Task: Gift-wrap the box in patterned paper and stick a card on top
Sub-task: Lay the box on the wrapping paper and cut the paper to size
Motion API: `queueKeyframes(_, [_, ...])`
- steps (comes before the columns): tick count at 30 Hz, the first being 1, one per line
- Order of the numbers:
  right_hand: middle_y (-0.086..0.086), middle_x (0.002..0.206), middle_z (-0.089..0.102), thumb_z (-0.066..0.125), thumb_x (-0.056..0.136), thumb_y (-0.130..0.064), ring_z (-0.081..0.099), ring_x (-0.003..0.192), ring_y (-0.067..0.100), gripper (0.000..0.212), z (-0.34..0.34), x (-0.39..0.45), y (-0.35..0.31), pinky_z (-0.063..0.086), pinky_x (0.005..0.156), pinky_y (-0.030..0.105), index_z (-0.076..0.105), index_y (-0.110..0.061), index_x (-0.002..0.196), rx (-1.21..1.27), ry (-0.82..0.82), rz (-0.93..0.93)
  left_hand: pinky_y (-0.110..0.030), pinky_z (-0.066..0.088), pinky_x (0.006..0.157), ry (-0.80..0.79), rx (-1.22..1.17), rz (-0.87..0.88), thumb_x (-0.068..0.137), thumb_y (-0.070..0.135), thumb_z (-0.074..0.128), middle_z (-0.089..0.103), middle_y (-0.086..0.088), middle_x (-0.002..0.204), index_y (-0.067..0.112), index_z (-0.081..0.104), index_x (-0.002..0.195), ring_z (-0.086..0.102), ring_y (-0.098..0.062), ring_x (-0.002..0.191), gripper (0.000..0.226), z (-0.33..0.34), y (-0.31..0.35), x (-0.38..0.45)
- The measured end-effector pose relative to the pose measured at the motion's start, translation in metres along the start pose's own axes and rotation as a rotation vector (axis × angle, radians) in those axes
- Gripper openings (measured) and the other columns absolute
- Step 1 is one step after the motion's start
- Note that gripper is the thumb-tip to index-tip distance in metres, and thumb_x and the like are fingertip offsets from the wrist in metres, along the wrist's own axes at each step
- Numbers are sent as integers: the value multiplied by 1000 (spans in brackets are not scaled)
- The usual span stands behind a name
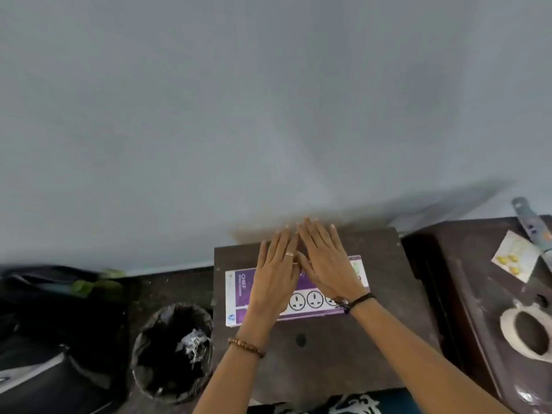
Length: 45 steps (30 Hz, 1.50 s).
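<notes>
Although both hands lie flat over it, the box [263, 294] is still bare: its purple and white printed face shows, and no patterned paper can be made out around it. It rests on the small dark table [343, 348], long axis running left to right across the person's front, so its short ends point out to either side. The left hand [273, 279] is spread over the box's middle and left part, fingers straight and reaching past the far long edge; the right hand [327, 264] is spread over the right part, fingers angled inward so the fingertips of the two hands meet or cross near the far edge. Neither hand grips anything; whether the palms press down or only hover just above the lid cannot be told. Each hand is nearest its own end of the box, which suits lifting or shifting it by the ends. A roll of tape [525, 330] and a small card [515, 255] wait on the right-hand table [466, 264], closer to the right hand.
</notes>
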State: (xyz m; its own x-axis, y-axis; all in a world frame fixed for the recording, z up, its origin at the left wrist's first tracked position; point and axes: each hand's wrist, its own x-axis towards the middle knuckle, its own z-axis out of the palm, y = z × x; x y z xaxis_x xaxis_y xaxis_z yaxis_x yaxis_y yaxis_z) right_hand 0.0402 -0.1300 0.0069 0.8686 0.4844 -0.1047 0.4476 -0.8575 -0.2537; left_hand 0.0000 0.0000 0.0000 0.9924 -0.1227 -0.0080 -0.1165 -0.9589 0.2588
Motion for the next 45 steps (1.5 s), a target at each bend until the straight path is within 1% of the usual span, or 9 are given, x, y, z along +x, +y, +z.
queueKeyframes(3, [9, 151, 27, -6, 91, -58, 24, 141, 24, 79, 27, -1, 13, 4, 114, 40, 25, -10, 145, 70, -14, -12, -49, 21, 107, 10, -63, 67, 88, 38, 32, 39, -11, 146, 14, 29, 141, 31, -24, 135, 58, 35, -13, 3])
queueKeyframes(9, [6, 141, 45, 15, 90, -61, 39, 133, 22, 71, 61, -13, 45, 16, 113, 39, 35, -15, 141, 13, -19, -85, -49, 12, 108, -69, 95, 197, 89, 59, 28, 48, -8, 139, 14, 40, 139, 39, -25, 133, 68, 72, -31, 3])
queueKeyframes(14, [2, 136, 49, 17, 81, -73, 45, 125, 18, 84, 59, -21, 51, 19, 113, 35, 34, -16, 141, 39, -5, -175, -35, -12, 113, -191, 88, 143, 70, 76, 7, 27, 5, 152, 24, 18, 147, 15, -12, 143, 94, 67, -26, 5])
queueKeyframes(19, [-2, 150, 23, 51, 68, -76, 21, 138, 15, 109, 48, -29, 65, 1, 118, 42, 5, -19, 148, -52, -225, -297, -45, -6, 116, -412, 106, 134, 64, 82, 45, 13, 5, 156, 27, -1, 148, 10, -14, 144, 111, 57, -22, -1])
queueKeyframes(25, [-1, 153, 17, 63, 64, -72, 18, 139, 19, 116, 44, -45, 73, -1, 117, 48, 5, -18, 148, -121, -289, -247, -55, 1, 115, -409, 118, 162, 68, 69, 62, 18, 4, 153, 26, 0, 148, 22, -18, 140, 110, 56, 2, -11])
queueKeyframes(35, [2, 157, 3, 52, 82, -61, 1, 145, 19, 95, 32, -80, 78, -3, 114, 49, 4, -14, 149, -151, -246, -152, -62, -3, 110, -402, 236, 81, 79, 59, 58, 1, -1, 158, 21, 5, 149, 0, -20, 145, 96, 48, 55, -21])
queueKeyframes(37, [4, 153, 22, 49, 89, -49, 16, 142, 20, 72, 22, -91, 80, 7, 115, 47, 21, -15, 146, -113, -133, -135, -59, 0, 112, -307, 234, 92, 86, 54, 51, 10, 0, 157, 21, 16, 148, 7, -19, 145, 78, 46, 73, -23])
queueKeyframes(41, [3, 120, 59, 46, 93, -35, 50, 115, 22, 35, -3, -121, 102, 33, 101, 37, 52, -16, 122, -108, 120, -61, -47, 20, 114, -82, 34, 134, 94, 37, 47, 47, -1, 139, 18, 44, 133, 42, -19, 129, 44, 40, 129, -22])
queueKeyframes(45, [5, 101, 65, 41, 93, -23, 59, 96, 26, 21, -33, -160, 150, 39, 84, 35, 57, -13, 104, -104, 347, 91, -33, 41, 84, 51, -258, 237, 92, 20, 46, 62, -6, 116, 13, 53, 116, 56, -26, 107, 26, 46, 208, -9])
